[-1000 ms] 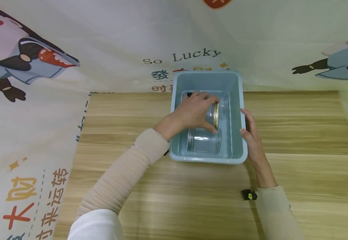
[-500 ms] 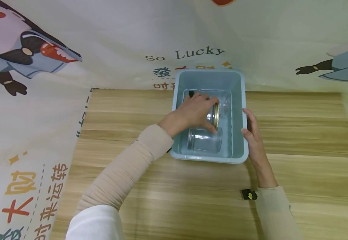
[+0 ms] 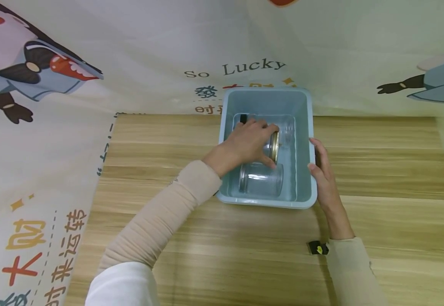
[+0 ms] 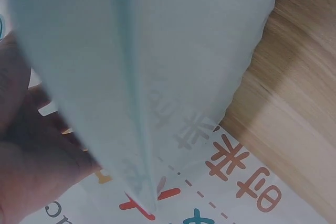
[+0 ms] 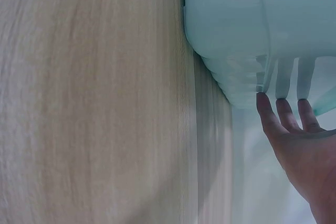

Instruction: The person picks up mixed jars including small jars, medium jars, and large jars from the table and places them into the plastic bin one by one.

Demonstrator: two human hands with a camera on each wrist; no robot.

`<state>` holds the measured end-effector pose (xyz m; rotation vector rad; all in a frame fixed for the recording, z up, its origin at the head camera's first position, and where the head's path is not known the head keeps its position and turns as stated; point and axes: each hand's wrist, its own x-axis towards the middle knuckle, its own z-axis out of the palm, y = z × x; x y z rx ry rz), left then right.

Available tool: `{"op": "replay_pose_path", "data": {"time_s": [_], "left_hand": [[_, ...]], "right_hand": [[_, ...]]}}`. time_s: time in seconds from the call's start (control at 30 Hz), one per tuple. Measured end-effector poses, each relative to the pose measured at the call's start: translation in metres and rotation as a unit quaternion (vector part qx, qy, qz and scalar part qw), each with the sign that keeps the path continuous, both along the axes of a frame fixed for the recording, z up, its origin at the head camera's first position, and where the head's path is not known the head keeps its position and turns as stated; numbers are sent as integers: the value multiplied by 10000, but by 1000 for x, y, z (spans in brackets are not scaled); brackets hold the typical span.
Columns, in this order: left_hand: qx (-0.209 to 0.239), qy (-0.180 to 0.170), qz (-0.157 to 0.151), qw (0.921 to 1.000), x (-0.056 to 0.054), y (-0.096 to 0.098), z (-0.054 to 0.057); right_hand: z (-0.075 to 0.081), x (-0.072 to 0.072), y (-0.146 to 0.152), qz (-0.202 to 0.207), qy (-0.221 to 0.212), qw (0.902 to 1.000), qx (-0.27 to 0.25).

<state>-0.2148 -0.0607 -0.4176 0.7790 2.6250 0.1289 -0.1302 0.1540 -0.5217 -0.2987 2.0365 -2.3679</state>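
Observation:
In the head view, a light blue plastic bin (image 3: pixel 307 191) sits at the back of the wooden table. My left hand (image 3: pixel 245 142) reaches into it and grips a clear jar with a gold lid (image 3: pixel 274 146), which lies on its side, mostly covered by the hand. Nearer the front of the bin, a second clear jar (image 3: pixel 262 179) lies on its side. My right hand (image 3: pixel 324 178) holds the bin's right rim, thumb at the edge. The right wrist view shows several fingertips (image 5: pixel 284 106) against the outer wall. The bin wall (image 4: pixel 173 51) hides the left hand's grip in the left wrist view.
Another clear object (image 3: pixel 288 127) is partly visible behind the gripped jar. A small black piece (image 3: pixel 243 118) shows beyond the left hand. Near the right sleeve is a black item with a yellow mark (image 3: pixel 317 247). A printed cloth (image 3: pixel 149 55) stands behind the table (image 3: pixel 206 246).
The head view has shifted slightly. Both hands keep the same places on the jar and the bin, and the jars show no clear movement.

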Motion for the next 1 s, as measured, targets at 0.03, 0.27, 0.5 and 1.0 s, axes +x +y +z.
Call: {"op": "replay_pose_path", "data": {"time_s": [0.03, 0.27, 0.5, 1.0], "left_hand": [[-12, 4, -5, 10000, 0, 0, 0], [-56, 54, -1, 10000, 1, -1, 0], [25, -17, -10, 10000, 2, -2, 0], [43, -165, -81, 9998, 2, -2, 0]], "right_hand": [[0, 0, 0, -4, -3, 10000, 6], [2, -1, 0, -27, -85, 9999, 144], [2, 0, 0, -53, 30, 9998, 180], [2, 1, 2, -90, -47, 9995, 311]]}}
